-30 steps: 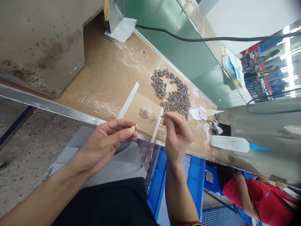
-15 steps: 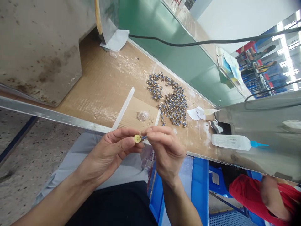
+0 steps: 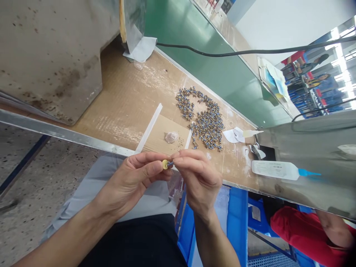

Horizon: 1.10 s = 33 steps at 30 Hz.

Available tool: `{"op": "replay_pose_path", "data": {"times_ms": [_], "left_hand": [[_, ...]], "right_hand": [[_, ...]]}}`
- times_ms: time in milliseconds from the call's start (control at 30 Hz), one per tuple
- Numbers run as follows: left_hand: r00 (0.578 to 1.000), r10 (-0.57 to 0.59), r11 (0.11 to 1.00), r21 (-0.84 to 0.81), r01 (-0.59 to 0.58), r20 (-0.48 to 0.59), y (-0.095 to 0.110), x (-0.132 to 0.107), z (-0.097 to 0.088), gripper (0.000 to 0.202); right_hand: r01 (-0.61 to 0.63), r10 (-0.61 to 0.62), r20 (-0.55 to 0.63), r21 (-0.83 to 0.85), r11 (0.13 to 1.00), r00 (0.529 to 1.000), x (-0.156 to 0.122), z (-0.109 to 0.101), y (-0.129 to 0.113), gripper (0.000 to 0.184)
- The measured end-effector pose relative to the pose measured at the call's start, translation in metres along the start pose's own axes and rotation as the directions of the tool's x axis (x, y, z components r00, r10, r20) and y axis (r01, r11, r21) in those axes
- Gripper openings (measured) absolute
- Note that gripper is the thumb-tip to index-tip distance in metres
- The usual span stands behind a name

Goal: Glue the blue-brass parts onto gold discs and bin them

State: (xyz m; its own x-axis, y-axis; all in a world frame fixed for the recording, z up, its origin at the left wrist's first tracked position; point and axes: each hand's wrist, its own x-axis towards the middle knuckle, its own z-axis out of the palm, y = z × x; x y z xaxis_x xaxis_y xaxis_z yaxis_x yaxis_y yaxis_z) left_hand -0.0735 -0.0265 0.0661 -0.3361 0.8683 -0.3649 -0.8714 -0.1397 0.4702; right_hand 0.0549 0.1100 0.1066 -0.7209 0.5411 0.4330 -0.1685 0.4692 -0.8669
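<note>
Between the fingertips of my left hand (image 3: 139, 174) is a small round yellow disc (image 3: 165, 164), pinched near the table's front edge. My right hand (image 3: 196, 172) pinches a tiny blue and brass-coloured piece (image 3: 170, 163) right against the disc; its far end is hidden by the fingers. Beyond my hands, a pile of similar small blue and brass-coloured pieces (image 3: 210, 124) lies on the brown table. A small clear dish (image 3: 171, 137) rests on a cardboard sheet (image 3: 155, 137), with tiny specks scattered beside it.
On the right lie a white bottle with a blue nozzle (image 3: 275, 169) and a smaller pale-tipped tube (image 3: 251, 132) on white paper. A large stained metal box (image 3: 55, 59) stands at left. A blue bin (image 3: 236, 222) sits below the table; a person in red (image 3: 303, 230) is at lower right.
The disc has turned slightly and now sits closer against the blue piece. Both hands keep their pinch. The whole view has shifted a little; the person in red has moved an arm.
</note>
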Motion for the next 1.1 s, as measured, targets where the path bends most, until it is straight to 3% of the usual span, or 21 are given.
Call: {"op": "replay_pose_path", "data": {"times_ms": [667, 1100], "left_hand": [[1.000, 0.004, 1.000, 0.007, -0.004, -0.014, 0.0020, -0.0020, 0.0067, 0.025], [0.998, -0.005, 1.000, 0.026, 0.007, -0.055, 0.0002, -0.0017, 0.0094, 0.027]], "right_hand": [[0.011, -0.011, 0.007, -0.032, 0.999, 1.000, -0.0013, -0.0013, -0.0007, 0.045], [0.112, -0.112, 0.006, -0.133, 0.985, 0.994, -0.0025, -0.0005, 0.0006, 0.042]]}}
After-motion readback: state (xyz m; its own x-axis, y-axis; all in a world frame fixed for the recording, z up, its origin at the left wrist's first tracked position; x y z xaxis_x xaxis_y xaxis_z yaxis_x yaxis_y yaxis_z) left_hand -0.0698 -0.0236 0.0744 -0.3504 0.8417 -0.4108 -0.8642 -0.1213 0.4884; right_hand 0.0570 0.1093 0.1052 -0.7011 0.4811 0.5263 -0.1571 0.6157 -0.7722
